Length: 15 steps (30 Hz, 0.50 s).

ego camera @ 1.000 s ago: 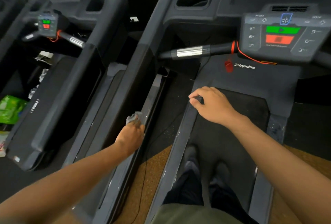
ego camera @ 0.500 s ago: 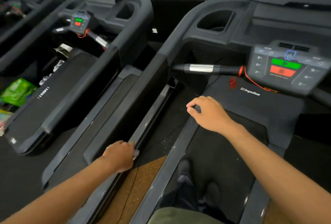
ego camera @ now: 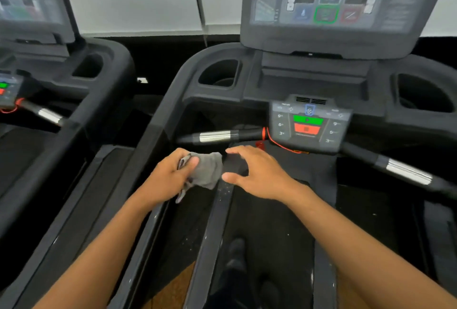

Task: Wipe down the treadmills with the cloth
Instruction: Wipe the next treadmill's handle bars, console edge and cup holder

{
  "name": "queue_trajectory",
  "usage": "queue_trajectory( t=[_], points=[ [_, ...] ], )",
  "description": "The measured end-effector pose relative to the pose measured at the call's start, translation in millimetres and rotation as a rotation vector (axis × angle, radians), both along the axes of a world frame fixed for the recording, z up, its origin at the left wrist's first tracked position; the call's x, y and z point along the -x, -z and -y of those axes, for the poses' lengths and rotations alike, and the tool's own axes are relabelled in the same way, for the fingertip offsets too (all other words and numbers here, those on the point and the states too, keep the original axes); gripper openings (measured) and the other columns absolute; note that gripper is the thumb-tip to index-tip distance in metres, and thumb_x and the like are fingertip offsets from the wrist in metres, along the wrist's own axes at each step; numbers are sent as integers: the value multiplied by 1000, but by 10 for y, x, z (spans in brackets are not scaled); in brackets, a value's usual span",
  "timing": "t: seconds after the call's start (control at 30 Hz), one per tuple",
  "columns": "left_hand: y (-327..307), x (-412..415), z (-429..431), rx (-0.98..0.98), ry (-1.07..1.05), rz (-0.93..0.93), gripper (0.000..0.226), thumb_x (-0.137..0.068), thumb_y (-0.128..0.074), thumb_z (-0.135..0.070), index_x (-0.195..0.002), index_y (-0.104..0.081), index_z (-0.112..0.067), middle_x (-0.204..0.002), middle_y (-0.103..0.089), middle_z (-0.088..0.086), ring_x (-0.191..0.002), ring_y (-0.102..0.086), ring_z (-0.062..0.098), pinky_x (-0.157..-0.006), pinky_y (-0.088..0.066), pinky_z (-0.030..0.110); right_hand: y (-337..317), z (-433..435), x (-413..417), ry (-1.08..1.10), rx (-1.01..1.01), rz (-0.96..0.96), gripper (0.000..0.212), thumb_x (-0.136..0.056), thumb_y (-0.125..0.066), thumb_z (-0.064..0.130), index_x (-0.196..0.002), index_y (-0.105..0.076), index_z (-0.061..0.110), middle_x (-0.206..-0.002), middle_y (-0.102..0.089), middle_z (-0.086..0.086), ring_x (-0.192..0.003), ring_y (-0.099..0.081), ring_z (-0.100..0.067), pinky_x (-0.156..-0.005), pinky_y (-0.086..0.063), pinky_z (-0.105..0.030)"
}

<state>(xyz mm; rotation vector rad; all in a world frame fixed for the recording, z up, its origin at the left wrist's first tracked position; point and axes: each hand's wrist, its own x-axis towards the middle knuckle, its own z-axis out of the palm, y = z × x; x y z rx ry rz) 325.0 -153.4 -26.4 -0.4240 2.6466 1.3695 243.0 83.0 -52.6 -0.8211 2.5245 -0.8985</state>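
Observation:
I stand on the belt of a dark grey treadmill point(ego camera: 272, 224) whose console point(ego camera: 326, 9) rises ahead. My left hand point(ego camera: 168, 177) holds a crumpled grey cloth point(ego camera: 206, 169) in the air above the treadmill's left side rail. My right hand point(ego camera: 257, 175) is just right of the cloth, fingers spread and curved toward it, its fingertips at the cloth's edge. A second treadmill point(ego camera: 61, 120) of the same kind stands to the left.
A small control panel point(ego camera: 308, 124) with green and red buttons sits on the crossbar, with silver-banded handles point(ego camera: 215, 135) on either side and a red safety cord point(ego camera: 277, 142). Cup holders point(ego camera: 218, 74) flank the console. Brown floor point(ego camera: 173, 289) shows between the treadmills.
My left hand lifted the cloth off the neighbouring treadmill's side rail and brought it in front of me. My right hand left the rail and opened beside the cloth. The view tilted up.

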Motion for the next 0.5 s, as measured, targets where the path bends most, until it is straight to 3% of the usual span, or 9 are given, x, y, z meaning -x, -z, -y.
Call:
queue_trajectory(
  t=[0.1,0.17,0.23,0.27,0.37,0.43,0.5],
  points=[
    [-84,312,-263,-407,36,77,33,-108,-49,-41,-112,-70,-17,-84,-74,6,-74,-68,16,-64,-54,31,-174,1,199,49,57,103,91,-73,-78,67,-150,-42,35,-148,-53,12,-135,-48,-8,-111,-40,-33],
    [-102,472,-364,-675,7,155,46,-108,-44,-45,-122,-72,-12,-104,-80,10,-92,-76,25,-75,-60,32,-223,-42,355,74,129,226,74,-69,-85,63,-133,-60,34,-127,-67,13,-117,-60,-1,-102,-49,-32],
    [-30,583,-400,-890,-19,208,58,-104,-44,-54,-133,-69,-11,-127,-73,18,-118,-71,34,-99,-58,47,-241,-89,504,106,185,345,51,-67,-90,57,-103,-73,25,-99,-76,1,-91,-69,-6,-86,-58,-41],
    [26,618,-410,-964,-15,229,64,-100,-49,-59,-137,-66,-10,-134,-70,19,-125,-67,36,-105,-55,50,-248,-103,570,123,190,383,50,-65,-92,56,-95,-74,21,-93,-77,-3,-86,-72,-10,-82,-59,-43],
    [184,672,-488,-1086,-4,331,79,-81,-79,-58,-138,-64,-5,-138,-66,25,-130,-63,39,-109,-52,50,-263,-84,724,97,14,347,57,-55,-93,62,-89,-74,21,-86,-76,1,-76,-69,-7,-72,-58,-38],
    [268,734,-525,-1059,34,381,60,-86,-82,-37,-133,-67,-2,-134,-67,27,-128,-64,39,-109,-52,49,-232,-56,795,69,-113,316,56,-52,-94,63,-89,-74,26,-80,-72,9,-68,-60,2,-65,-51,-26],
    [315,843,-450,-1027,27,356,42,-92,-75,-22,-128,-70,0,-129,-71,25,-123,-68,37,-104,-55,45,-196,-55,863,126,-115,315,56,-52,-95,59,-94,-75,27,-81,-73,10,-67,-60,4,-66,-51,-26]
  ],
)
